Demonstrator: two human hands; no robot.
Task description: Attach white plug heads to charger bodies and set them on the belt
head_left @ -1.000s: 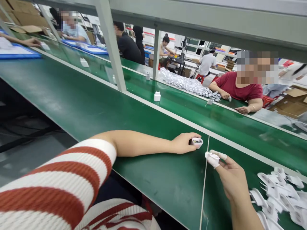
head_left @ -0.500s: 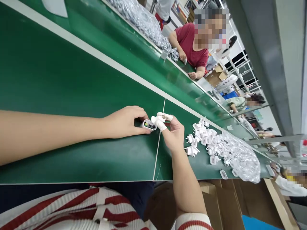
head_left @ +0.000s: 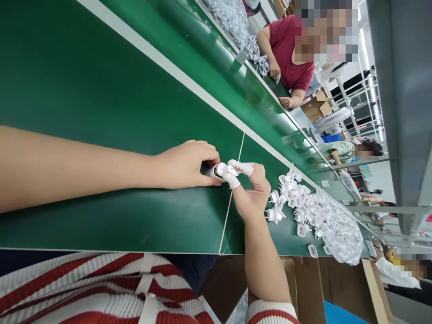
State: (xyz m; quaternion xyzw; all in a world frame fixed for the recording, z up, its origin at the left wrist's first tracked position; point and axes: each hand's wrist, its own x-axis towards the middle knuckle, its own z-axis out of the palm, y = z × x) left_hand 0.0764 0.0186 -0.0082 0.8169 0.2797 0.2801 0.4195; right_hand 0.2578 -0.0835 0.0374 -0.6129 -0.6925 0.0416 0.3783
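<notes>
My left hand (head_left: 192, 164) rests on the green bench and grips a white charger housing (head_left: 212, 173) between thumb and fingers. The housing's open end faces right, with electronic parts showing inside. My right hand (head_left: 251, 184), with white finger cots on thumb and forefinger, pinches a white plug cap (head_left: 223, 170) with pins. This cap is at the housing's open end and partly covers it; whether it is seated I cannot tell. To the right of my right hand lies a heap of white plug caps (head_left: 297, 193), several with their pins showing.
A clear plastic bag (head_left: 344, 229) of plug caps lies at the right of the bench (head_left: 118, 216). Across a clear divider, a person in a red shirt (head_left: 286, 49) works beside a pile of white parts (head_left: 232, 27). Cardboard boxes (head_left: 310, 288) stand below the bench edge.
My right hand has brought the plug cap onto the housing's open end, covering more of the inside parts. My left hand still holds the housing. The whole view has shifted slightly.
</notes>
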